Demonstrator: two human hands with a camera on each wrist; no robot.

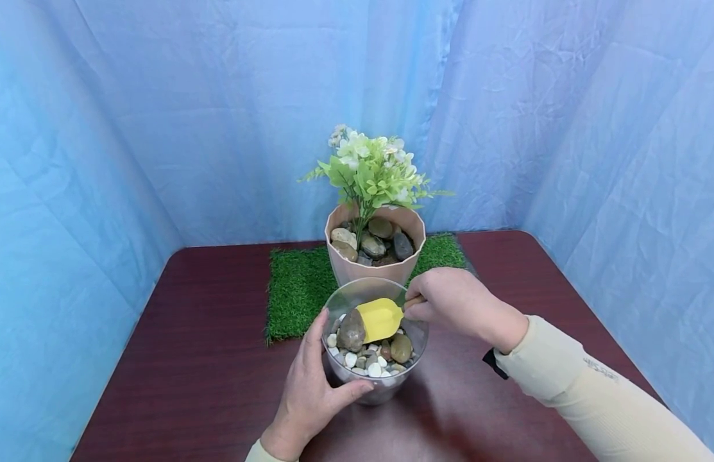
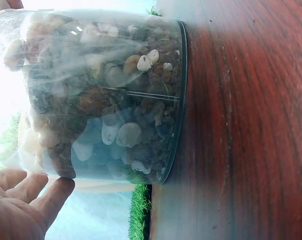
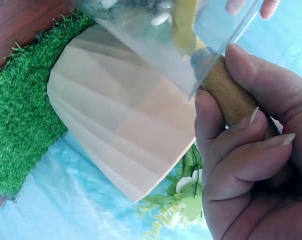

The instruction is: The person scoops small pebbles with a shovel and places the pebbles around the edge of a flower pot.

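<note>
A clear round container [image 1: 371, 390] of pebbles stands at the front middle of the table. My left hand [image 1: 308, 389] holds its left side, thumb across the front near the rim and fingers along the far left. My right hand [image 1: 456, 301] grips the wooden handle [image 3: 230, 95] of a small hand trowel at the container's right rim. The trowel's yellow blade [image 1: 380, 319] lies inside over the pebbles. Its tip meets a large brown stone [image 1: 351, 331] at the left; whether the blade reaches under it, I cannot tell. A smaller olive-brown stone [image 1: 401, 348] sits to the right among white pebbles [image 1: 374, 369].
Right behind the container is a pinkish ribbed pot [image 1: 373, 274] with large stones and a white-flowered leafy plant [image 1: 375, 168]. Beneath the pot lies a green grass mat [image 1: 299, 292]. A dark red wooden table [image 1: 206, 359] bears everything, with blue curtains [image 1: 247, 115] around it.
</note>
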